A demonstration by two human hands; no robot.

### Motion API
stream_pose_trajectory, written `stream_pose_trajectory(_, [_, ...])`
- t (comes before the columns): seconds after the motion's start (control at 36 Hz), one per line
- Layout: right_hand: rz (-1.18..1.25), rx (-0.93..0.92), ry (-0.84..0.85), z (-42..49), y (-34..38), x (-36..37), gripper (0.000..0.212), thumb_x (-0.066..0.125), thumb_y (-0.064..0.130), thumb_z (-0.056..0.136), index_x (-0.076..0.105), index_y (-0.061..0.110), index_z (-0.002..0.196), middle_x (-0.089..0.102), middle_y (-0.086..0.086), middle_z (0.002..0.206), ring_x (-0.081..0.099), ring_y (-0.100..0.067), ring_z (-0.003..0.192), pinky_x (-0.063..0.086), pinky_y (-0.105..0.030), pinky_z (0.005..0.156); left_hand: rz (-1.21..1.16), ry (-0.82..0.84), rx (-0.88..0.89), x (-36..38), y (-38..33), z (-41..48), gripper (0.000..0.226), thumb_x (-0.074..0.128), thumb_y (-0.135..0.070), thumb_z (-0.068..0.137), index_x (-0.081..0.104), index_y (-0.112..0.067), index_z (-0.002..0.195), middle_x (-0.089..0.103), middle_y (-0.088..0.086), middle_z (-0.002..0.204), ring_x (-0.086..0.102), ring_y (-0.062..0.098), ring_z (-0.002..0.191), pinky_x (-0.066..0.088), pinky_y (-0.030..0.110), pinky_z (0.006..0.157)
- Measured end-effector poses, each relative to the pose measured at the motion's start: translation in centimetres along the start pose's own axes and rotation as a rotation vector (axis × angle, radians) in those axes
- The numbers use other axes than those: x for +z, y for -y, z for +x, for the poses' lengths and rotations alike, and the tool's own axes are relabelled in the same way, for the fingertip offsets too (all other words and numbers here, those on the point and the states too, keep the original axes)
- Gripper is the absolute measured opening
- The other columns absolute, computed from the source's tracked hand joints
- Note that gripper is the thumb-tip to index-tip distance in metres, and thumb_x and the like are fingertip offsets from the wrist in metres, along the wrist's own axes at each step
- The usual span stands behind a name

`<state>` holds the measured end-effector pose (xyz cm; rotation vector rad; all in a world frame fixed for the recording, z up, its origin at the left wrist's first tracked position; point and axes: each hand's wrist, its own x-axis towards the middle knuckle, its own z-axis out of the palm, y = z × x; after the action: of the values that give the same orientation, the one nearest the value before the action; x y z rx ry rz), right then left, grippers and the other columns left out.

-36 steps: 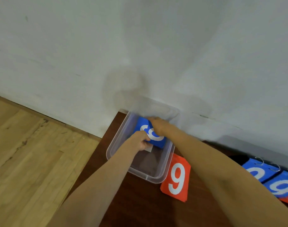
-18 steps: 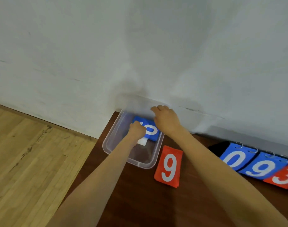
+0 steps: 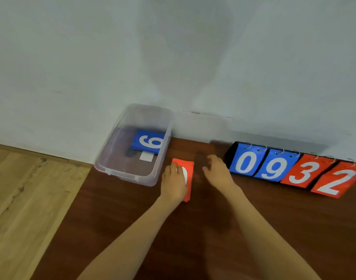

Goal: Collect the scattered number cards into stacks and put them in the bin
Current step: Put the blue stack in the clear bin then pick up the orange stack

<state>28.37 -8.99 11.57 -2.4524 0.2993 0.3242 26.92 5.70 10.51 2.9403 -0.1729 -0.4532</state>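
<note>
There are two hands, one bin and one red card out on the table. The bin (image 3: 124,175) is clear plastic. It sits at the back left corner of the brown table (image 3: 193,239), right up by the wall (image 3: 173,57).

Inside the bin lies one little pile of blue cards (image 3: 147,141), close to its right wall. The top card has a big white number turned on its side, a 6 or a 9. I cannot tell how many cards are in the pile. One small white slip (image 3: 146,156) peeks out at the pile's near edge.

The red card (image 3: 189,170) lies flat on the table, just beside the bin's near right corner. The left hand (image 3: 173,182) lies on top of it with its fingers flat and close together. The hand hides most of the white number, so only a curved bit shows and I cannot read it. I cannot tell if this is one card or a few.

The right hand (image 3: 217,170) is just to the right of the red card and does not touch it. Its fingers are bent a little and loose, and it holds nothing. I cannot tell if the fingertips touch the table.

One score board (image 3: 231,152) stands at the back right by the wall. It has four number flaps (image 3: 300,172): a blue 0, a blue 9, a red 3 and a red 2. Silver rings (image 3: 249,144) hold the flaps at the top, but they are too blurry to count. The red 2 runs off the picture's right edge. A light wood floor (image 3: 21,199) shows on the left.
</note>
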Motion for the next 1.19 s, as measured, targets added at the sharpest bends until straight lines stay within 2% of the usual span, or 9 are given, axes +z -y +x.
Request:
stream_pose_trajectory(0.17, [0.066, 0.09, 0.219, 0.9, -0.2, 3.8, 0.063, 0.061, 0.026, 0.087, 0.032, 0.004, 0.139, 0.042, -0.019, 0.137, 0.044, -0.032, 0.124, 0.037, -0.034, 0.101, -0.152, 0.104, -0.215, 2.3, 0.4, 1.5, 0.076, 0.056, -0.022, 0.09, 0.009, -0.004, 0.147, 0.022, 0.021, 0.148, 0.029, 0.036, 0.135, 0.031, 0.041, 0.111])
stream_pose_trajectory(0.28, [0.026, 0.055, 0.204, 1.0, -0.3, 5.6, 0.069, 0.065, 0.022, 0.084, 0.03, 0.004, 0.14, 0.034, -0.019, 0.141, 0.036, -0.035, 0.129, 0.032, -0.037, 0.105, -0.207, 0.131, -0.345, 2.8, 0.4, 2.7, 0.075, 0.062, -0.024, 0.088, 0.015, -0.004, 0.144, 0.03, 0.02, 0.144, 0.035, 0.034, 0.132, 0.036, 0.038, 0.106])
stream_pose_trajectory(0.36, [-0.009, 0.049, 0.199, 1.1, -0.5, 6.5, 0.066, 0.061, 0.017, 0.087, 0.026, 0.004, 0.142, 0.026, -0.019, 0.146, 0.028, -0.035, 0.133, 0.026, -0.037, 0.108, -0.245, 0.185, -0.445, 2.5, 0.3, 4.0, 0.086, 0.069, -0.022, 0.083, 0.012, -0.004, 0.145, 0.028, 0.02, 0.146, 0.033, 0.035, 0.134, 0.037, 0.042, 0.105])
stream_pose_trajectory(0.56, [0.097, 0.121, 0.177, 1.6, -0.7, 7.4, 0.067, 0.062, 0.012, 0.085, 0.027, 0.005, 0.142, 0.032, -0.016, 0.143, 0.035, -0.033, 0.13, 0.035, -0.041, 0.106, -0.275, 0.286, -0.615, 2.0, -0.3, 5.6, 0.082, 0.075, -0.022, 0.078, 0.024, -0.005, 0.14, 0.027, 0.019, 0.145, 0.029, 0.036, 0.135, 0.032, 0.042, 0.108])
stream_pose_trajectory(0.67, [0.109, 0.134, 0.178, 1.6, -0.9, 7.7, 0.07, 0.063, 0.017, 0.086, 0.024, 0.007, 0.144, 0.029, -0.015, 0.145, 0.033, -0.031, 0.132, 0.035, -0.04, 0.107, -0.3, 0.274, -0.624, 2.1, -0.4, 5.7, 0.084, 0.074, -0.019, 0.078, 0.02, -0.007, 0.14, 0.023, 0.02, 0.146, 0.024, 0.037, 0.137, 0.028, 0.042, 0.11])
stream_pose_trajectory(0.83, [0.157, 0.144, 0.166, 1.3, -0.8, 7.6, 0.068, 0.06, 0.016, 0.088, 0.024, 0.006, 0.144, 0.028, -0.014, 0.145, 0.031, -0.03, 0.132, 0.033, -0.039, 0.108, -0.413, 0.203, -0.635, 1.9, -1.2, 5.2, 0.078, 0.072, -0.013, 0.079, 0.021, -0.011, 0.137, 0.022, 0.02, 0.145, 0.028, 0.036, 0.134, 0.034, 0.043, 0.106])
stream_pose_trajectory(1.03, [0.248, 0.192, 0.183, 0.9, -1.1, 7.2, 0.074, 0.067, 0.013, 0.083, 0.025, 0.009, 0.144, 0.027, -0.014, 0.145, 0.033, -0.03, 0.133, 0.037, -0.044, 0.107, -0.523, 0.239, -0.562, 1.1, -1.3, 4.7, 0.086, 0.072, -0.008, 0.078, 0.011, -0.009, 0.139, 0.045, 0.018, 0.136, 0.046, 0.036, 0.124, 0.036, 0.046, 0.103])
stream_pose_trajectory(1.11, [0.301, 0.208, 0.193, 0.6, -1.1, 7.0, 0.074, 0.067, 0.013, 0.083, 0.025, 0.01, 0.143, 0.027, -0.013, 0.144, 0.034, -0.03, 0.132, 0.037, -0.044, 0.107, -0.528, 0.238, -0.502, 0.6, -1.6, 4.2, 0.093, 0.071, -0.005, 0.079, 0.004, -0.008, 0.144, 0.042, 0.019, 0.139, 0.046, 0.036, 0.125, 0.04, 0.045, 0.102])
stream_pose_trajectory(1.19, [0.43, 0.243, 0.167, 0.4, -1.0, 6.7, 0.073, 0.068, 0.013, 0.081, 0.027, 0.009, 0.141, 0.031, -0.014, 0.142, 0.038, -0.031, 0.129, 0.038, -0.044, 0.106, -0.504, 0.235, -0.382, -0.1, -1.8, 3.6, 0.081, 0.061, -0.004, 0.087, 0.005, -0.004, 0.147, 0.038, 0.019, 0.143, 0.043, 0.035, 0.129, 0.04, 0.044, 0.105])
